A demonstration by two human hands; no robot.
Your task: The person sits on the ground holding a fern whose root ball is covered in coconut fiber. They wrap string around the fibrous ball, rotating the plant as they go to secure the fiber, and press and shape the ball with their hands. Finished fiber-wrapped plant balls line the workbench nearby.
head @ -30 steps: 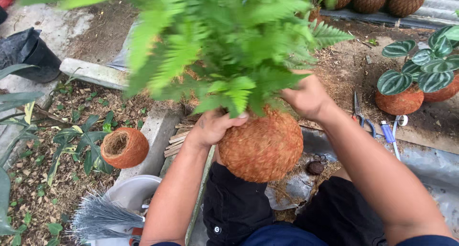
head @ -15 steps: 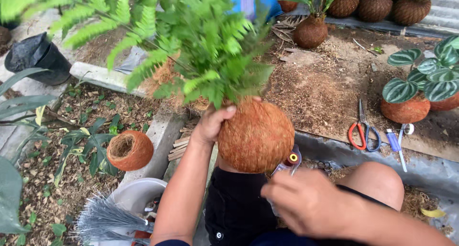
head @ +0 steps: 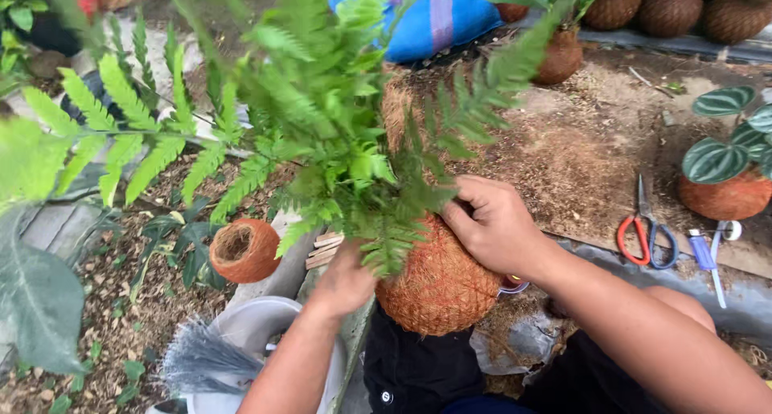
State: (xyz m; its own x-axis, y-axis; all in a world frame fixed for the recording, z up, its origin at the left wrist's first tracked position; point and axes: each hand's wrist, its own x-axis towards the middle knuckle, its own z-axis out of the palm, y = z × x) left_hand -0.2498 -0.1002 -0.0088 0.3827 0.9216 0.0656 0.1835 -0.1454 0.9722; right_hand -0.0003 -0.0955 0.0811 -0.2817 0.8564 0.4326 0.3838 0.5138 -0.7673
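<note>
The person holds a round coconut-fibre ball [head: 441,281] with a green fern [head: 322,116] growing out of its top, raised in front of the body above the lap, not resting on any surface. The left hand [head: 347,279] supports the ball from the left side and a little from below; fronds cover its fingers, so I cannot tell how far they are spread. The right hand [head: 494,225] lies on the upper right of the ball, fingers curved and pressed against the fibre close to where the stems come out. It seems the two hands grip from opposite sides so that the heavy ball stays upright and the fern does not tip.

On the ground to the left lies an empty fibre pot [head: 244,250], on its side with its opening showing. Red-handled scissors [head: 646,235] and a blue cutter [head: 708,257] lie on the soil at the right, near but apart from the right arm. Beside them stands another fibre ball with a striped-leaf plant [head: 728,157]. Below the left arm is a grey bundle of thin fibres [head: 201,358].
</note>
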